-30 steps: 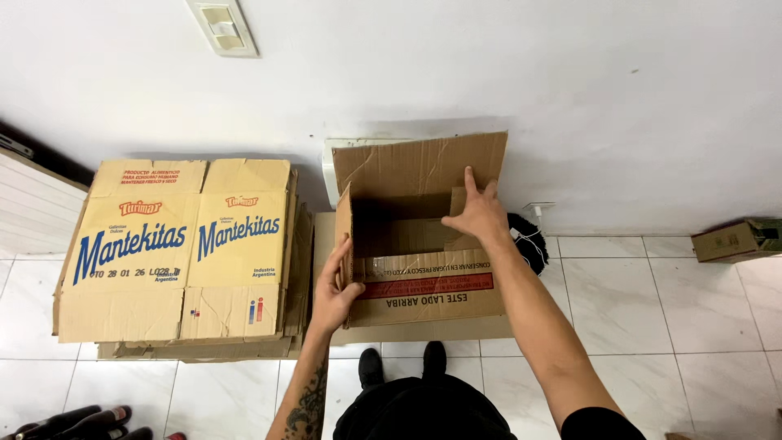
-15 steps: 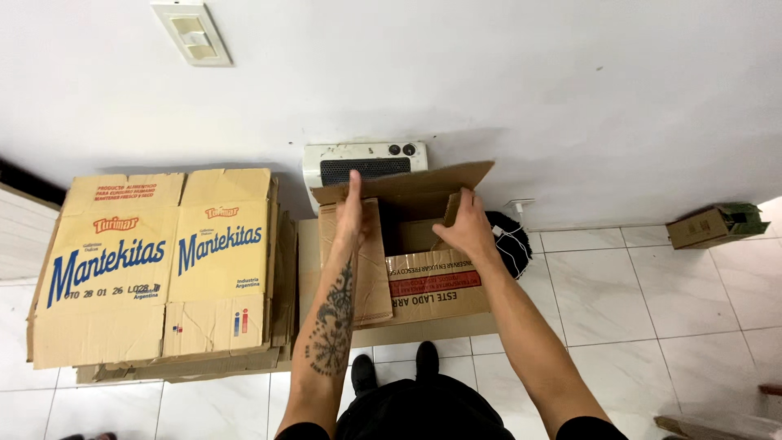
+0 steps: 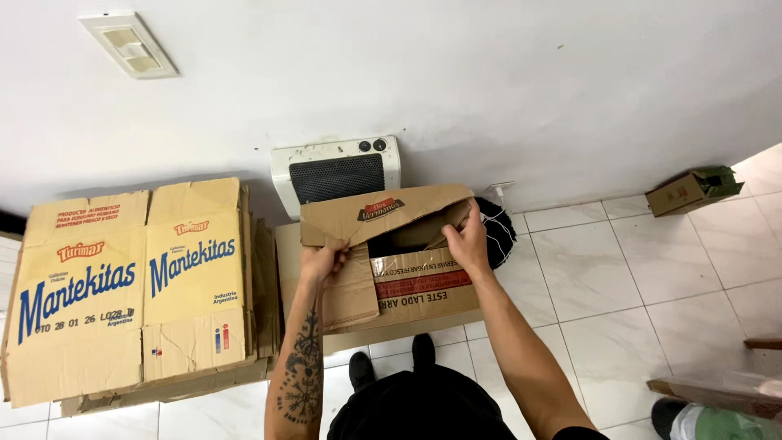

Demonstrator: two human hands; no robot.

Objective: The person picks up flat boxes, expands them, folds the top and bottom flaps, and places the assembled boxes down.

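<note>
Nearest are two black shoes point(image 3: 391, 365) on the tiled floor point(image 3: 619, 269), toes against the foot of a brown box point(image 3: 415, 285). The left hand point(image 3: 324, 262), on a tattooed forearm, has its fingers point(image 3: 338, 254) curled shut around the left end of the box's top flap point(image 3: 383, 213), pinching the cardboard where it meets the side flap point(image 3: 350, 289) hanging just below them. The right hand point(image 3: 468, 240) grips the right end of the same flap, its fingers hooked over the edge and hidden behind it, thumb on the near side. Between the two hands the flap tilts over the dark opening of the box, which stands on the floor straight ahead of the shoes.

Left of the left fingers, just beside the box, a stack of flattened yellow cartons point(image 3: 134, 289) lies on the floor. Beyond both hands, touching the white wall point(image 3: 489, 81), sits a white heater point(image 3: 336, 173) with a black grille. Right of the right fingers a black round thing point(image 3: 495, 232) shows behind the box. Well apart to the right, a small carton point(image 3: 692, 190) rests by the wall. High on the wall at left is a light switch point(image 3: 129, 45).
</note>
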